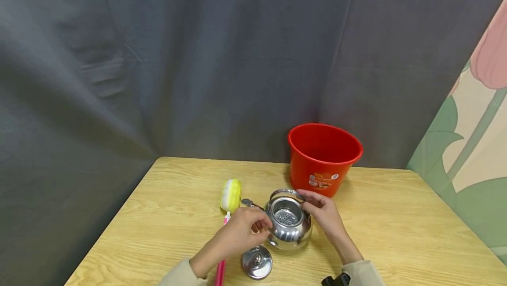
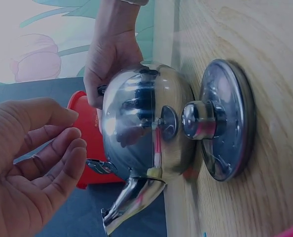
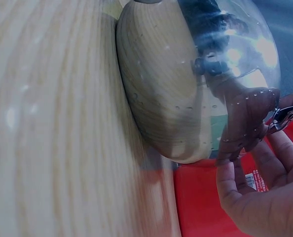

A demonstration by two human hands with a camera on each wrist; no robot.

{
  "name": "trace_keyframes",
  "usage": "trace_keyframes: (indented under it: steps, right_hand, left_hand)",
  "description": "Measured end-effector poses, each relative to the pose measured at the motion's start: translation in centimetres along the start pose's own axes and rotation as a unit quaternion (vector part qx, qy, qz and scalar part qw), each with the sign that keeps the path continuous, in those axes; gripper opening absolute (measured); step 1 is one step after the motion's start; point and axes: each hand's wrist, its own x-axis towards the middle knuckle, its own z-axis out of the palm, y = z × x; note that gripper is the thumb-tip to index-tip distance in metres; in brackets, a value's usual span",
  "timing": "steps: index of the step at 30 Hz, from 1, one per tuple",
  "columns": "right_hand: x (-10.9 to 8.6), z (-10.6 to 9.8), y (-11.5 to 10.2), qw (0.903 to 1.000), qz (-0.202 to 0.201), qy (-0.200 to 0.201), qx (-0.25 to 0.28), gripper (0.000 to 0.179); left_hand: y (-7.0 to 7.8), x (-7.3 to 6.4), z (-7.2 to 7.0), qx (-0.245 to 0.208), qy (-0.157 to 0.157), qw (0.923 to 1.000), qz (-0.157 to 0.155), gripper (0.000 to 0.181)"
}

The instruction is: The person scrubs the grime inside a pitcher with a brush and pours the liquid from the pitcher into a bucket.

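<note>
A steel kettle (image 1: 291, 235) is pinched at its handle side by the right hand's (image 1: 325, 216) thumb and fingers; the left hand (image 1: 242, 229) is held beside it, fingers loosely curled, nothing gripped. The kettle is stood mid-width on the table (image 1: 400, 220), uncovered — perforated metal is seen inside — and well apart from both side edges. Its lid (image 1: 257, 263) is laid nearer the person, a brush (image 1: 231, 196) to the left, a red bucket (image 1: 325, 171) by the back edge.

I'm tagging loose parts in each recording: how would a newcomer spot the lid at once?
On the wooden table, find the red bucket, then the silver kettle nearer the camera. The lid lies nearer still, slightly left. Unlike the kettle, it is a shallow disc with a central knob.
</note>
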Motion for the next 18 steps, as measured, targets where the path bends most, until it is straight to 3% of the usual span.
trace_keyframes:
  steps: [5,14,18]
  right_hand:
    - [-0.3,0.0,0.1,1.0,0.007,0.002,0.0,0.036]
    - [0.0,0.1,0.1,0.9999,0.008,0.005,0.012,0.035]
    - [0.2,0.1,0.0,0.9999,0.006,0.007,0.009,0.035]
  left_hand:
    - [0.1,0.3,0.5,0.006,-0.008,0.9999,0.008,0.008]
    - [0.1,1.2,0.8,0.001,0.009,0.9995,0.029,0.008]
    - [0.6,2.1,0.7,0.014,-0.008,0.9992,0.038,0.007]
